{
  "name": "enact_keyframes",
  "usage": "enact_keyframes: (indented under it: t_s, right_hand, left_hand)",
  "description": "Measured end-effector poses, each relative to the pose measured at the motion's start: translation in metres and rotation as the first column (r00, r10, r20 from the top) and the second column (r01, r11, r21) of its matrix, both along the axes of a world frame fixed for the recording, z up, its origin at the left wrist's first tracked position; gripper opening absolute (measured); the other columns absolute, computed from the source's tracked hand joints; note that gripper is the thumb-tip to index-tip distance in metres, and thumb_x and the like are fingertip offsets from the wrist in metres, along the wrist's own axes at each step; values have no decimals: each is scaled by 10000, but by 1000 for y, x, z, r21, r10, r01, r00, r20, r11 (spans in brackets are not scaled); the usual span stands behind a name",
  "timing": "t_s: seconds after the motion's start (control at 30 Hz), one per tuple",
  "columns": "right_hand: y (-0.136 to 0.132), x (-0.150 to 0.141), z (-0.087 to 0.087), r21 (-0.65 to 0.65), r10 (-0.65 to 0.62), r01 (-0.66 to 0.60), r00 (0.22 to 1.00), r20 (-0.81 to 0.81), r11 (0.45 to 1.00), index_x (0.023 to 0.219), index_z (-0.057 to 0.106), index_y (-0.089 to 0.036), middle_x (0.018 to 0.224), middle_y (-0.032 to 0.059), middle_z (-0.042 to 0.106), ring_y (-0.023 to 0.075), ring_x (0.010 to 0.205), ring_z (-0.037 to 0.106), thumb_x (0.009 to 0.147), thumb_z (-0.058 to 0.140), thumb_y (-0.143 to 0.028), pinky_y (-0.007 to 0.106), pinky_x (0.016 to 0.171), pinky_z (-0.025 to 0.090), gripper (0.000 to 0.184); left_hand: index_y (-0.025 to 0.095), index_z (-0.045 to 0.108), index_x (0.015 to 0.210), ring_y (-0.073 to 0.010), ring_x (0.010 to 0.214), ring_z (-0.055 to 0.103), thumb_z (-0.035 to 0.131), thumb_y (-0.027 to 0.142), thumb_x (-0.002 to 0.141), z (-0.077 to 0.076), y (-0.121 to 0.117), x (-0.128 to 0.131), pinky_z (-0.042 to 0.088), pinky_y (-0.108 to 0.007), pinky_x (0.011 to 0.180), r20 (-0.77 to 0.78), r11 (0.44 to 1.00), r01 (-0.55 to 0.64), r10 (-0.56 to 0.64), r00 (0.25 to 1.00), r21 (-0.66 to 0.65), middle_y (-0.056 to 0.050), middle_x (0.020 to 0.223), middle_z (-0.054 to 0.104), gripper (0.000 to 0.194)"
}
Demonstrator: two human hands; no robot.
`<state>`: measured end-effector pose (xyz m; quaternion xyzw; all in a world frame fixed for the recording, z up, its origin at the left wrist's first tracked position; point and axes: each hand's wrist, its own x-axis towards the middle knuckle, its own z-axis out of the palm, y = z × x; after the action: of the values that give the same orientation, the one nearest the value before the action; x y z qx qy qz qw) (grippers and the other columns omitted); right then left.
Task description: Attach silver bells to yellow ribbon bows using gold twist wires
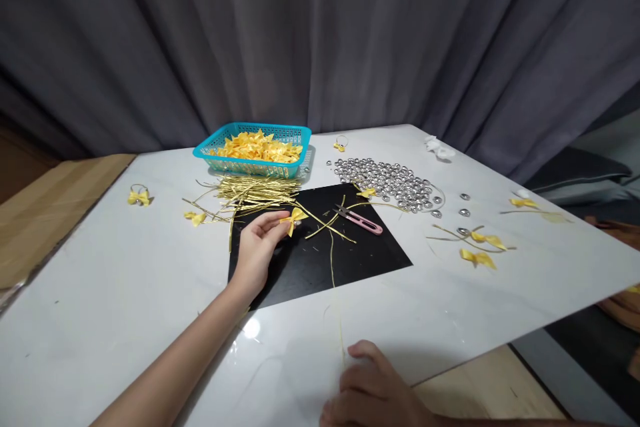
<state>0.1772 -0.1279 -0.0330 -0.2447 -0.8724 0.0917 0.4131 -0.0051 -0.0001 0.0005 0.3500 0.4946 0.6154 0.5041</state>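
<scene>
A small yellow ribbon bow (pixel 296 216) is pinched by the left hand (pixel 259 243) above the black rectangular mat (pixel 305 273). The right hand (pixel 374 390) is partly curled over the glossy white table (pixel 150 300); whether the thin gold strand (pixel 332 261) beside it is gripped cannot be determined. The bow could be crushed by excess pressure or dropped through slack grip. No brands, labels or writing can be read.

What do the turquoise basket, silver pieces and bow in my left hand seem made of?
The turquoise basket: probably molded plastic, given its regular perforations. The held yellow bow: likely satin ribbon, judging by its sheen and folds. The silver pieces: shiny, with bright highlights; metal or metal-coated plastic, hard to tell.
</scene>
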Motion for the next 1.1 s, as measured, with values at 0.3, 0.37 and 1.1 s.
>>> enact_keyframes:
  t_s: [0.3, 0.37, 1.1]
  right_hand:
    - [7, 2, 8, -194, 83, -81, 997, 3, 978, 724, 533, -196, 710, -31, 660, 85, 685, 558, 941, 417, -245, 256, 787, 412, 252]
    - [19, 5, 26, -342, 139, -120, 990, 32, 932, 719, 510, -196, 699, -34, 650, 83, 656, 571, 908, 440, -230, 286, 844, 415, 205]
    - [149, 17, 64, -224, -214, 376, 824, 524, 899, 854, 659, -166, 897, 70, 638, 211, 888, 521, 800, 616, -248, 346, 797, 372, 108]
  left_hand:
    - [150, 691, 745, -118, 657, 578, 768, 244, 568, 2, 0, 1, 455, -219, 626, -66, 1000, 10, -8, 998, 25, -9, 680, 659, 215]
    - [159, 686, 716, -121, 669, 573, 745, 238, 586, 1, 0, 1, 452, -222, 634, -97, 999, 21, -17, 995, 42, -6, 693, 655, 163]
    - [242, 676, 685, -220, 788, 565, 596, 207, 685, -1, -3, -14, 395, -327, 763, -756, 994, 100, -31, 654, 46, -12, 774, 683, 88]
